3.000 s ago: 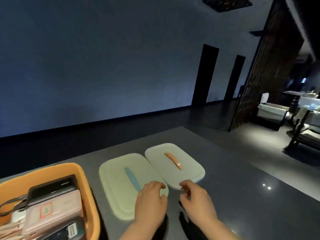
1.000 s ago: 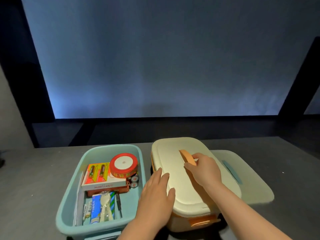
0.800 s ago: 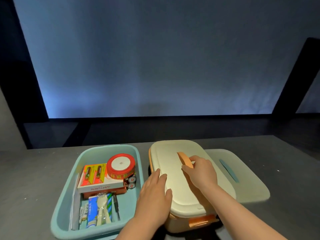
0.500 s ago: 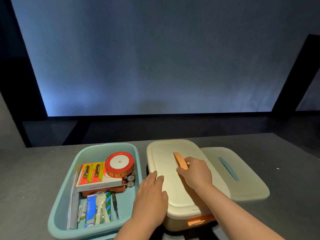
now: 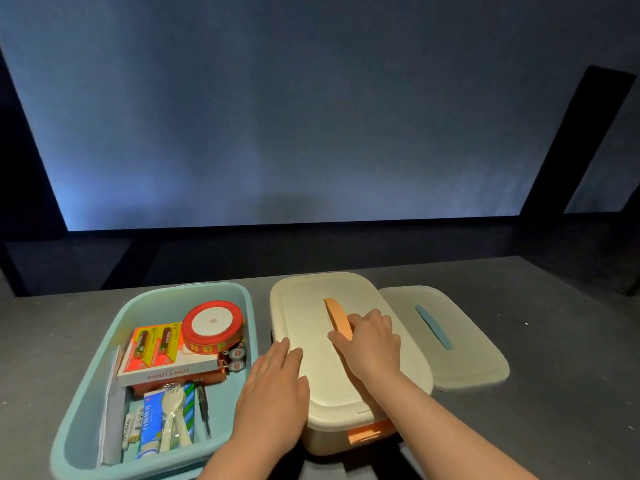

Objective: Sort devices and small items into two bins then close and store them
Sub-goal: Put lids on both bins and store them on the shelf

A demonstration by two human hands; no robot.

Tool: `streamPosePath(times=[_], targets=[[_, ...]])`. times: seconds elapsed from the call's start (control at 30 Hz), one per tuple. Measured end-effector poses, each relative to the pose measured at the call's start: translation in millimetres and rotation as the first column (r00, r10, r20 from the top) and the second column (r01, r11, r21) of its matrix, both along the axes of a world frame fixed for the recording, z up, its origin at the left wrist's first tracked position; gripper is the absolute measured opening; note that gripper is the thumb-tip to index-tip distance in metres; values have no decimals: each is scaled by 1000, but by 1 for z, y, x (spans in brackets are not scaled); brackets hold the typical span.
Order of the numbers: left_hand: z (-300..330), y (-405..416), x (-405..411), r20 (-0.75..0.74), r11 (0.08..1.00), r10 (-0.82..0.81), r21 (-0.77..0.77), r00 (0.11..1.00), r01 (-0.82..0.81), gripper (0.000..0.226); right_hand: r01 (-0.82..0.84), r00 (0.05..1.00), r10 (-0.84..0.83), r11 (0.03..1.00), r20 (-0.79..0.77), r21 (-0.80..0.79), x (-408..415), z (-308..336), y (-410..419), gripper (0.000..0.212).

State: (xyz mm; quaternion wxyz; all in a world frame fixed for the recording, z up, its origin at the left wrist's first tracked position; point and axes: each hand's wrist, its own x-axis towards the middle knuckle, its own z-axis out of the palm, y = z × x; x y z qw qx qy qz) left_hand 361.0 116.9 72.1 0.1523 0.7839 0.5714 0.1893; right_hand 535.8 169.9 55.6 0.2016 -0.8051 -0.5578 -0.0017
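A teal bin (image 5: 86, 393) stands uncovered at the left, holding a red ribbon spool (image 5: 212, 326), a battery pack (image 5: 154, 346), a white box and small items. Beside it the orange bin (image 5: 367, 434) carries its cream lid (image 5: 304, 327) with an orange handle (image 5: 337, 317). My left hand (image 5: 273, 393) lies flat on the lid's left front part, fingers apart. My right hand (image 5: 372, 344) rests on the lid with fingertips against the handle. A second cream lid (image 5: 460, 358) with a blue handle (image 5: 433, 325) lies flat on the table to the right.
The bins stand on a dark grey table (image 5: 554, 393) whose far edge runs just behind them. A large pale wall fills the background, with dark panels at both sides.
Three seconds ago both lids lay on the table beside the uncovered orange bin. Since then the orange-handled lid sits on that bin, and over the last second my hands stayed pressed on it.
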Motion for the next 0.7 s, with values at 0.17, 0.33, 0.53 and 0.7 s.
streamPosePath(times=[0.17, 0.33, 0.53, 0.7], targets=[[5, 0, 4, 36, 1000, 11, -7, 999, -11, 48, -154, 964, 158, 987, -212, 36, 17, 7, -23, 62], [30, -17, 67, 187, 984, -134, 143, 973, 108, 41, -51, 940, 132, 966, -315, 252, 68, 19, -56, 41], [15, -49, 181, 200, 880, -461, 226, 865, 417, 39, 106, 933, -53, 986, -355, 131, 170, 22, -69, 35], [-34, -38, 257, 234, 913, -403, 41, 885, 405, 45, 86, 943, -115, 991, -312, -104, 235, -2, -42, 36]])
